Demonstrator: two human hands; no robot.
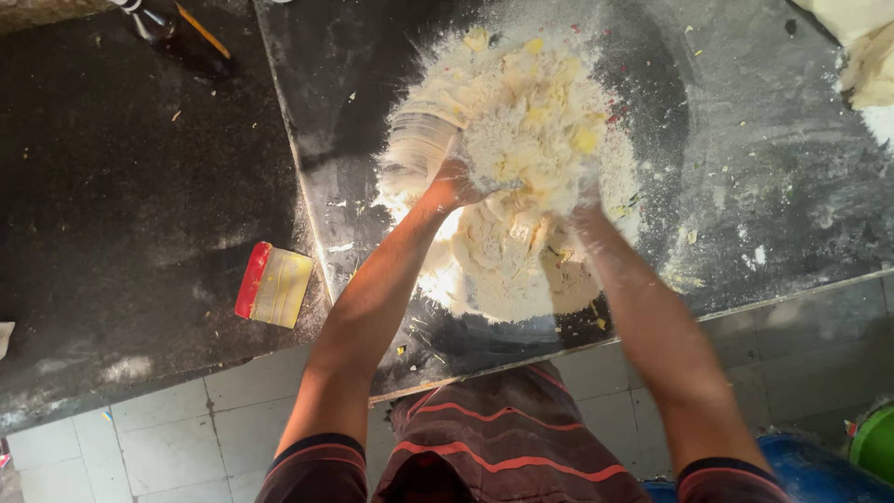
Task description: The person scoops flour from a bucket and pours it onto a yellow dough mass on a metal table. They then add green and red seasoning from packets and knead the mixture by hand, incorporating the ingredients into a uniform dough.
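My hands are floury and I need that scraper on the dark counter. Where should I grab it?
Take the scraper by its red handle edge, coming from the left. That thick strip lies on the side away from the dough; the pale blade is thin and flat on the counter.

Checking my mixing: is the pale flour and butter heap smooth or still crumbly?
Crumbly: the pale flour-and-butter heap shows loose flour and separate yellow lumps.

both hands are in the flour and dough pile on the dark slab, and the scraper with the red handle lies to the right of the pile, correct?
Not quite. The head view shows the scraper lying to the left of the pile, not the right. Both the left hand and right hand are indeed in the pile on the dark slab.
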